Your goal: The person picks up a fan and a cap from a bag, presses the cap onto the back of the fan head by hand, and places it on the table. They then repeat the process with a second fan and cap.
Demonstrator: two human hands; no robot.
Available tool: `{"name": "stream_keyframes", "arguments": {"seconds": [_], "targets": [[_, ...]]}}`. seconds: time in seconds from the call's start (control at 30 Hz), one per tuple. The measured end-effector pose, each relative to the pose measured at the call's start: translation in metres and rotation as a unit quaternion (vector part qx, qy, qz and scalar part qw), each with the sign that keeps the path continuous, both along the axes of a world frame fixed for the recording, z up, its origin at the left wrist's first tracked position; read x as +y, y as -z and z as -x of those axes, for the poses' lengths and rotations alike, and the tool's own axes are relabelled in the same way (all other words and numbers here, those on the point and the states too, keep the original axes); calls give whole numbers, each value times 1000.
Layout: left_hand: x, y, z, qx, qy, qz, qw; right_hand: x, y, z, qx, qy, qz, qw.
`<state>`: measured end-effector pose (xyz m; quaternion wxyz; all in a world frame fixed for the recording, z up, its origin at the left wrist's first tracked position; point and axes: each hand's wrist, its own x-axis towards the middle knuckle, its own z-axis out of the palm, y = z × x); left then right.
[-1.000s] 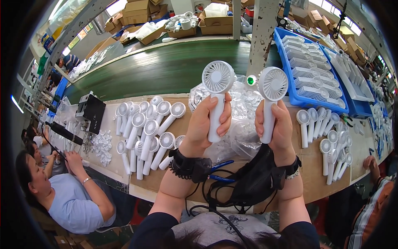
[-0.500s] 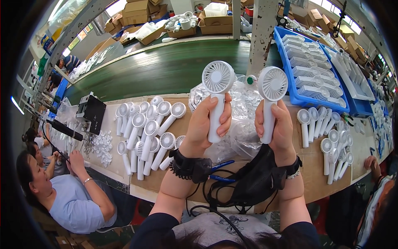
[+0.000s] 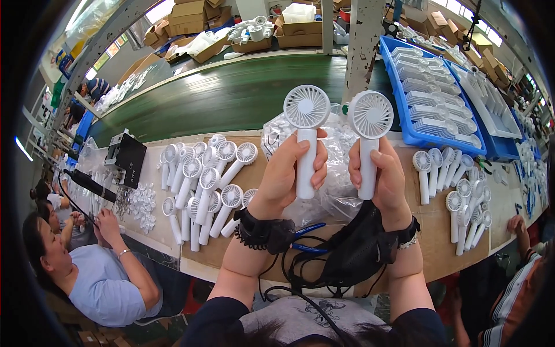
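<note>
My left hand [image 3: 291, 168] is wrapped round the handle of a white handheld fan [image 3: 306, 108], held upright above the table. Beside it, my right hand [image 3: 381, 173] grips a second white handheld fan [image 3: 370, 115] by its handle, also upright. The two round heads sit close together but apart. Behind the hands lies a clear plastic bag [image 3: 338, 153] with small pieces in it. Several more white fans [image 3: 208, 178] are heaped on the table to the left, and others [image 3: 462, 202] lie to the right. Black straps circle both my wrists.
A green conveyor belt [image 3: 219, 95] runs behind the table, with a painted metal post [image 3: 363, 52] at its edge. Blue trays [image 3: 413, 136] of clear plastic parts stand at the back right. Blue-handled pliers [image 3: 309, 248] and black cables lie near me. A co-worker [image 3: 107, 283] sits at the left.
The right-hand fan has moved left, closer to the other, and its head has turned more toward me. The left-hand fan has shifted slightly right and stands straighter.
</note>
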<state>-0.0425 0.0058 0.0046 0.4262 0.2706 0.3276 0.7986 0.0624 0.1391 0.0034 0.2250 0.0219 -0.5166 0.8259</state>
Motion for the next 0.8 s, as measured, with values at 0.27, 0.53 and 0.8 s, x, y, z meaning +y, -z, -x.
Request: {"name": "stream_keyframes", "arguments": {"seconds": [0.27,0.53,0.8], "targets": [[0,2,-1,31,29,-4,999,-1,0,-1,-1,3,-23,1000],[-1,1,-1,40,18,0,999,-1,-1,0,-1,12,-24,1000],[-2,5,5,-9,22,-40,999,24,12,6,-69,110,-184,974]]}}
